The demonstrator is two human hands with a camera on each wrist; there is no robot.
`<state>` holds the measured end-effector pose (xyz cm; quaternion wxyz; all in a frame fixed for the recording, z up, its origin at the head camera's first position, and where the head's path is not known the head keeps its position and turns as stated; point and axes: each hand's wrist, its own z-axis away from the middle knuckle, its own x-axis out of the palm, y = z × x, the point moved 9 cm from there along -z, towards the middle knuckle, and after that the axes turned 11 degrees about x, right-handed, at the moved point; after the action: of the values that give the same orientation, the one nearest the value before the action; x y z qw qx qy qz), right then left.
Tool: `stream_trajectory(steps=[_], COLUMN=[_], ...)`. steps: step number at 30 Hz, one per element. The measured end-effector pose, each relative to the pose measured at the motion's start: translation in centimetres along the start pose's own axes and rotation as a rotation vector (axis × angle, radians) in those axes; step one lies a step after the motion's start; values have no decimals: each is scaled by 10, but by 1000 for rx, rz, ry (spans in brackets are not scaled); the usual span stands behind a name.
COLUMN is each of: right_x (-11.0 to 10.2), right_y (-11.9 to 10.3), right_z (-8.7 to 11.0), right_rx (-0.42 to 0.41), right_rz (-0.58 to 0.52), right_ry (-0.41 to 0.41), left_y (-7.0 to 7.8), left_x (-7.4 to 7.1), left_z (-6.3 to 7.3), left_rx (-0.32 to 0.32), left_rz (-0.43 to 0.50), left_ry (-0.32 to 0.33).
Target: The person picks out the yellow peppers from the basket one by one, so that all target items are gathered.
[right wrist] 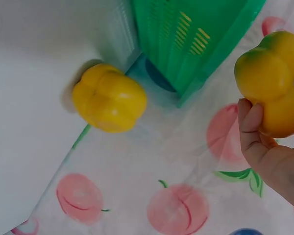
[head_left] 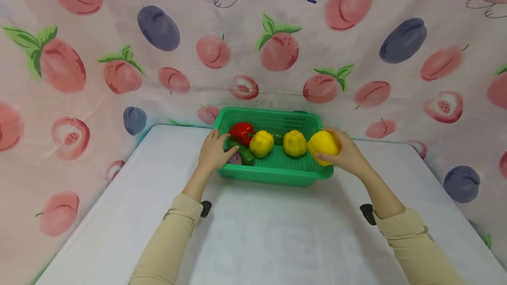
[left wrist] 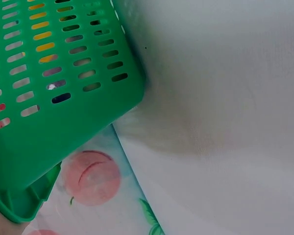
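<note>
My left hand [head_left: 214, 151] holds the left rim of a green plastic basket [head_left: 273, 175], its thumb reaching over the inside. A yellow bell pepper [head_left: 322, 144] is in the grip of my right hand [head_left: 346, 155], above the basket's right end. The right wrist view shows this held pepper [right wrist: 274, 83] with green patches on its skin. Inside the basket lie a red bell pepper [head_left: 241, 132], two yellow bell peppers, one left [head_left: 261, 144] and one right [head_left: 295, 143], a green pepper [head_left: 247, 157] and a purple vegetable [head_left: 235, 158], partly covered by my left hand.
Another yellow bell pepper [right wrist: 110, 98] lies on the white table [right wrist: 29, 122], outside the basket near the table's edge. A fruit-print cloth [head_left: 245, 56] hangs behind and beside the table. Small black pieces show at both wrists.
</note>
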<state>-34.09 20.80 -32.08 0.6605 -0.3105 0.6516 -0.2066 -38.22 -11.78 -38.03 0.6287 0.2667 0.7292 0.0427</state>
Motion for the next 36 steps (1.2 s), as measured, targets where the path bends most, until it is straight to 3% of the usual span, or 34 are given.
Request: stream_trajectory(steps=[14,21,27,36], right_x=[-28,-37,-39,-45], right_y=[27,40,60,85], right_z=[-9,-14,-18,-14], right_rx=[76,57,147,250], right_rz=[8,16,33,101], right_ry=[97,161,202,265], left_y=[1,-2,-2,-2], left_x=[-2,-5,-9,0], left_z=[-3,0,1,-1], left_rx=[12,-4,15,20], left_rz=[-9,-17,-16,0], left_ry=[11,4,11,5])
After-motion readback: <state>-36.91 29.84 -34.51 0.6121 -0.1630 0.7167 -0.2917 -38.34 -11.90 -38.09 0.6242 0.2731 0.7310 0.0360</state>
